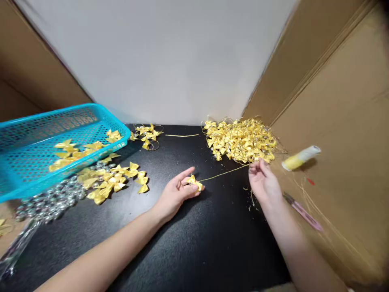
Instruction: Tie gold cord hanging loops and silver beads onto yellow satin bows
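Observation:
Pinched between the thumb and fingers of my left hand (179,190) is a yellow ribbon bow (194,182), above the middle of the black table. A thin gold cord (225,174) runs from the bow to my right hand (263,178), whose fingertips grip its other end. The cord is stretched nearly straight. Just behind my right hand lies a big heap of yellow bows with cord loops (240,140). Any small part behind the held bow is hidden by my fingers.
At left, a blue plastic basket (121,142) holds several bows. Loose yellow bows (112,182) and silver beads (54,200) lie before it. A cut cord (181,135) lies at the back. Right are a thread spool (300,158) and pink-handled scissors (306,215).

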Available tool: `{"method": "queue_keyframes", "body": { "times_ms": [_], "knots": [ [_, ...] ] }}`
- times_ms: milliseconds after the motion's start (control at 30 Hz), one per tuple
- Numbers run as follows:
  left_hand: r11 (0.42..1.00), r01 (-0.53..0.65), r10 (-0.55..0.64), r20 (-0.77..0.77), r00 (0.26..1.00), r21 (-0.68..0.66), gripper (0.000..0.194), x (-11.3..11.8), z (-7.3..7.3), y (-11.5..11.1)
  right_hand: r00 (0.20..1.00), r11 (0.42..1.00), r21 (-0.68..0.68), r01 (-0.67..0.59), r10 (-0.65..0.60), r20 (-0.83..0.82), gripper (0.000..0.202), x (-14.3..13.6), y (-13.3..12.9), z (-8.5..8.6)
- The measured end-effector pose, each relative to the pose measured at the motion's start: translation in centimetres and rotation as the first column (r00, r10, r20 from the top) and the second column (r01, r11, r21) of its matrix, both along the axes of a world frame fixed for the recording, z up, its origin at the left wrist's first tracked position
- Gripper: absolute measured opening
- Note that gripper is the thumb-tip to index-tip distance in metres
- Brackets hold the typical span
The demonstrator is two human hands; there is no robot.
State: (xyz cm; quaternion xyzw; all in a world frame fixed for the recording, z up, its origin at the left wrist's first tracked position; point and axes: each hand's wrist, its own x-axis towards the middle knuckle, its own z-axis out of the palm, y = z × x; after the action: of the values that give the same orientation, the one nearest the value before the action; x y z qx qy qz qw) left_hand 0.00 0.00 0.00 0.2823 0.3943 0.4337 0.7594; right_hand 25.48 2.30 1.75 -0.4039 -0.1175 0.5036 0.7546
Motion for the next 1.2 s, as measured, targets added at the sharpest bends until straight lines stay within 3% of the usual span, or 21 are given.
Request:
{"method": "queue_keyframes", "body": {
  "times_ms": [200, 500, 700, 767, 800, 867, 933, 1067, 1133, 1200],
  "knots": [
    [0.994, 0.112, -0.112, 0.037, 0.993, -0.004, 0.039, -0.6, 0.0, 0.2, 1.000, 0.999, 0.030, -0.017, 0.017, 0.022, 0.016, 0.2, -0.1, 1.8],
    [0.981, 0.084, -0.076, -0.052, 0.996, 0.175, 0.041, -1.0, 0.3, 0.3, 0.985, 0.995, -0.024, -0.098, 0.101, 0.142, 0.019, 0.1, 2.0, 2.2],
    [0.896, 0.223, -0.102, -0.312, 0.945, 0.383, 0.011, -3.0, 2.5, -2.5, 0.927, 0.972, -0.094, -0.217, 0.235, 0.291, 0.019, -1.7, 5.3, 2.5],
    [0.690, 0.392, 0.072, -0.596, 0.800, 0.609, 0.002, -4.0, 3.1, -3.9, 0.888, 0.954, -0.129, -0.272, 0.300, 0.349, 0.013, -3.0, 6.3, 2.3],
    [0.601, 0.462, 0.144, -0.656, 0.741, 0.653, 0.005, -4.4, 3.2, -4.6, 0.862, 0.942, -0.151, -0.300, 0.336, 0.379, 0.010, -3.8, 6.7, 2.2],
    [0.455, 0.566, 0.275, -0.713, 0.645, 0.687, 0.007, -4.8, 3.0, -5.8, 0.801, 0.912, -0.201, -0.357, 0.410, 0.437, 0.017, -5.6, 7.6, 1.9],
    [0.353, 0.676, 0.408, -0.756, 0.512, 0.647, 0.010, -4.6, 2.5, -6.9, 0.724, 0.875, -0.259, -0.408, 0.483, 0.493, 0.030, -7.5, 8.4, 1.5],
    [0.272, 0.863, 0.593, -0.781, 0.198, 0.425, 0.011, -2.9, 1.5, -8.3, 0.535, 0.801, -0.390, -0.455, 0.596, 0.599, 0.033, -10.9, 9.8, 0.5],
    [0.273, 0.897, 0.609, -0.784, 0.118, 0.348, 0.011, -1.8, 1.1, -8.4, 0.433, 0.780, -0.436, -0.449, 0.617, 0.658, 0.033, -12.1, 10.3, -0.2],
    [0.275, 0.906, 0.605, -0.791, 0.097, 0.321, 0.013, -1.1, 0.8, -8.3, 0.329, 0.785, -0.452, -0.423, 0.598, 0.731, 0.033, -12.8, 10.6, -0.8]
  ]
}}
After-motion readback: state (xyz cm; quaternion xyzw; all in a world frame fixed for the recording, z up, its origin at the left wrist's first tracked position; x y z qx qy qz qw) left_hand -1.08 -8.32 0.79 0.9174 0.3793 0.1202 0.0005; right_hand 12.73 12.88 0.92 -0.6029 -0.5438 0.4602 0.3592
